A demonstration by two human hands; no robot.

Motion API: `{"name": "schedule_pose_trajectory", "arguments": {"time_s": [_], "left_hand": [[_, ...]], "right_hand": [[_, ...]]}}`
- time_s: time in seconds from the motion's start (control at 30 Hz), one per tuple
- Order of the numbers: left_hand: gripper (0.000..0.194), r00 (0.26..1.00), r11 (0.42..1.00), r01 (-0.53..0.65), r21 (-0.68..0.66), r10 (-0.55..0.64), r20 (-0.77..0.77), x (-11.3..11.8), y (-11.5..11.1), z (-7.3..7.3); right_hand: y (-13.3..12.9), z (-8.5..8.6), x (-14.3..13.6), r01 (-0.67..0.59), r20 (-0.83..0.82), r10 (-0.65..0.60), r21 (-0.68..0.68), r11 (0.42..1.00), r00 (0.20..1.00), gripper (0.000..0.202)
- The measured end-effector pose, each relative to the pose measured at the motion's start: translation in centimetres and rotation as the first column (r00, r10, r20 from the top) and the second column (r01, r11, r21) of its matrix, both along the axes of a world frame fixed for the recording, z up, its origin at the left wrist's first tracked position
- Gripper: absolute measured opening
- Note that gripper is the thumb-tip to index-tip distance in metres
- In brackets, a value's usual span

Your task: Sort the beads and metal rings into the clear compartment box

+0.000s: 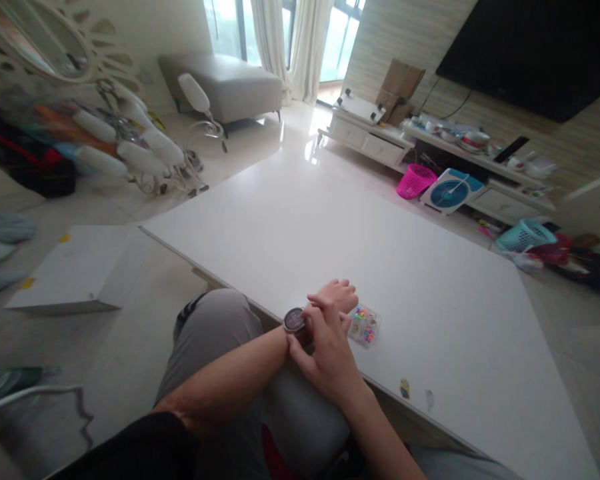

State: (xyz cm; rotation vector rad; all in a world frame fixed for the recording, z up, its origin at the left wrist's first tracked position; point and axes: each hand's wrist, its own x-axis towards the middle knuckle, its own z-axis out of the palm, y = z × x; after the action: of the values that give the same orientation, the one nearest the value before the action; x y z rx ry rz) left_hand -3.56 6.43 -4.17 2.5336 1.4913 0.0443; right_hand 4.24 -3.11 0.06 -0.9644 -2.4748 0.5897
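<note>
A dark round watch (295,320) is strapped to my left wrist. My left hand (339,294) rests at the near edge of the white table (300,227), its fingers loosely spread and holding nothing. Over the left wrist lies my right hand (327,347), with its thumb below the watch and its index finger at the watch's right side; the fingers are apart. Just right of the hands is a clear compartment box (365,325) with small colourful beads. Part of the box's left side is hidden behind my hands.
Near the table's front edge lie a small yellow-and-dark piece (405,388) and a clear scrap (429,399). A white box (80,267) stands on the floor at left. Beyond the table are a pink basket (416,181), a fan (449,191) and a teal basket (527,235).
</note>
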Motion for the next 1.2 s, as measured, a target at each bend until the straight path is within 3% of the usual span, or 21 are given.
{"name": "schedule_pose_trajectory", "arguments": {"time_s": [0.27, 0.43, 1.07, 1.2], "left_hand": [[0.024, 1.000, 1.000, -0.002, -0.011, 0.002, -0.005, 0.01, 0.01, 0.06], [0.024, 1.000, 1.000, -0.005, -0.008, 0.005, -0.002, -0.02, -0.03, 0.15], [0.021, 1.000, 1.000, -0.004, 0.021, 0.004, 0.004, -0.05, -0.07, 0.11], [0.022, 1.000, 1.000, 0.001, 0.021, -0.001, 0.010, -0.07, -0.09, 0.04]], "right_hand": [[0.02, 0.06, 0.03, -0.010, 0.017, 0.009, 0.012, 1.000, 1.000, 0.041], [-0.02, -0.04, 0.10, 0.000, 0.016, 0.000, 0.021, 1.000, 1.000, 0.032], [0.03, -0.02, 0.11, -0.012, -0.013, 0.012, 0.014, 1.000, 1.000, 0.034], [0.07, -0.10, 0.19, -0.018, -0.009, 0.018, 0.019, 1.000, 1.000, 0.024]]}}
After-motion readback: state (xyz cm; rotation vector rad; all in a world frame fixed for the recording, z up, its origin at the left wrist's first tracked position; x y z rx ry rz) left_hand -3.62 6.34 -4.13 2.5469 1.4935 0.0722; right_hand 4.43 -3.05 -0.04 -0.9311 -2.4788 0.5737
